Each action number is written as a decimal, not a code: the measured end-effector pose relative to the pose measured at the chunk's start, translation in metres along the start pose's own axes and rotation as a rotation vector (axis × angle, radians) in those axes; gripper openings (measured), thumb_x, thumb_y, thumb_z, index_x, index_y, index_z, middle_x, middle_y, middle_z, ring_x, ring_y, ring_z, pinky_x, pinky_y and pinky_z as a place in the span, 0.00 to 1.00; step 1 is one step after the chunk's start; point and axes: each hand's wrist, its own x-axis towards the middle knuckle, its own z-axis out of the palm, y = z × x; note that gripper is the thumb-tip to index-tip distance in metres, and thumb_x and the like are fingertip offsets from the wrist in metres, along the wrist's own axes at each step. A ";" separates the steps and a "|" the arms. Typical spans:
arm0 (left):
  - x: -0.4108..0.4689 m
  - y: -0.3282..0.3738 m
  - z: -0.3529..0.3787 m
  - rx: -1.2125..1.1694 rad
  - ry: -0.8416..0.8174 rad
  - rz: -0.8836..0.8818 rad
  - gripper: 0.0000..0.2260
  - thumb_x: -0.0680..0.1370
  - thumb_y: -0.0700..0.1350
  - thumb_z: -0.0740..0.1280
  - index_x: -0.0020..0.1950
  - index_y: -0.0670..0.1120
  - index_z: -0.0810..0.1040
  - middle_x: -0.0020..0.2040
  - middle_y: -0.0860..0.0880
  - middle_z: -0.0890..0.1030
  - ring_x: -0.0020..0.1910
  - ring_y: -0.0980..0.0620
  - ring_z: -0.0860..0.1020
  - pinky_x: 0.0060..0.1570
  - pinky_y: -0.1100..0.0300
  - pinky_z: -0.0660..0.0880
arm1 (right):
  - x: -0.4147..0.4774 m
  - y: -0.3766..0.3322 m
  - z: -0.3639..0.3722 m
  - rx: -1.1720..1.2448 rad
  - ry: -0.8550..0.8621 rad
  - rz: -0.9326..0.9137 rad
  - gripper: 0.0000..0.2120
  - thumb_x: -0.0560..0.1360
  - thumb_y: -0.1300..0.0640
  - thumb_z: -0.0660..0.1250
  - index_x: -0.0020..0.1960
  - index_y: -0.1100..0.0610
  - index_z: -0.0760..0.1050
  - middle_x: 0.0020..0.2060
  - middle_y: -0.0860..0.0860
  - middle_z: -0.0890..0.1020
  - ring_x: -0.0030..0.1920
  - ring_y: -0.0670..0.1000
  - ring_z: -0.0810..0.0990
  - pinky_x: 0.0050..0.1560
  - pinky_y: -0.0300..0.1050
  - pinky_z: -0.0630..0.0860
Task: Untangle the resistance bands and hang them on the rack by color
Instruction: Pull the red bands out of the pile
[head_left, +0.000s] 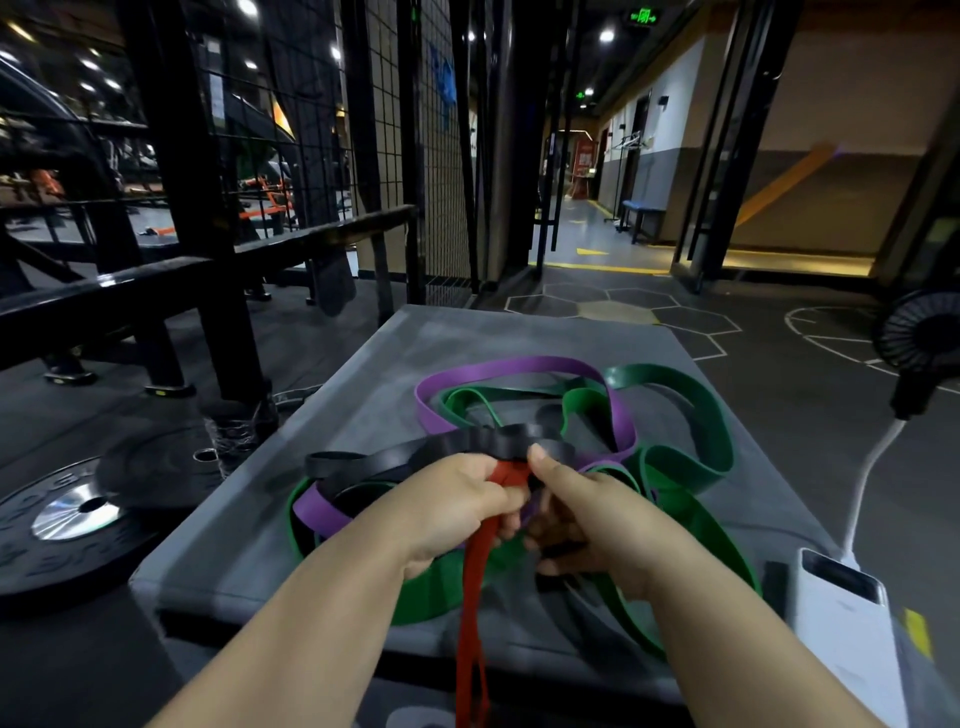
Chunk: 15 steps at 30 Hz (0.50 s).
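Red rubber first: a narrow, flat red band (471, 613) runs up from the bottom edge of the view into the left hand (457, 512), whose fingers are curled round it. Its upper end shows between the two hands. There the right hand (589, 527) sets its thumb against it, with the fingers curled underneath in shadow. Just beyond the knuckles a thin black rubber band (467, 447) loops across the heap. A wide purple rubber band (519, 365) and broad green rubber bands (693, 415) lie tangled with it, over and under one another. The whole heap sits on a grey padded platform (358, 400). At the platform's near right corner lies a white power bank (844, 623), its white cable (875, 462) leading up toward a black floor fan (919, 335). On the floor to the left rests a black weight plate (62, 525), with a black metal frame (182, 208) standing behind it.
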 end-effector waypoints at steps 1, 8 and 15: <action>-0.001 0.000 0.002 0.008 -0.038 0.013 0.09 0.80 0.36 0.62 0.41 0.44 0.75 0.31 0.49 0.76 0.31 0.55 0.74 0.37 0.63 0.73 | 0.000 -0.001 -0.001 0.007 -0.024 -0.007 0.26 0.75 0.35 0.60 0.44 0.58 0.78 0.41 0.57 0.82 0.42 0.53 0.82 0.41 0.48 0.79; -0.009 0.001 0.002 0.073 -0.245 0.126 0.08 0.79 0.35 0.63 0.41 0.44 0.74 0.33 0.49 0.77 0.33 0.55 0.74 0.38 0.65 0.73 | -0.003 -0.005 -0.002 0.105 -0.088 -0.044 0.22 0.80 0.44 0.59 0.44 0.61 0.80 0.37 0.60 0.81 0.43 0.59 0.81 0.55 0.57 0.77; -0.006 -0.004 0.004 0.238 -0.313 0.084 0.06 0.80 0.39 0.64 0.55 0.40 0.77 0.46 0.49 0.83 0.48 0.56 0.80 0.54 0.63 0.76 | 0.001 -0.005 -0.002 0.606 0.025 0.112 0.10 0.72 0.56 0.67 0.36 0.62 0.75 0.29 0.55 0.77 0.31 0.54 0.76 0.36 0.49 0.76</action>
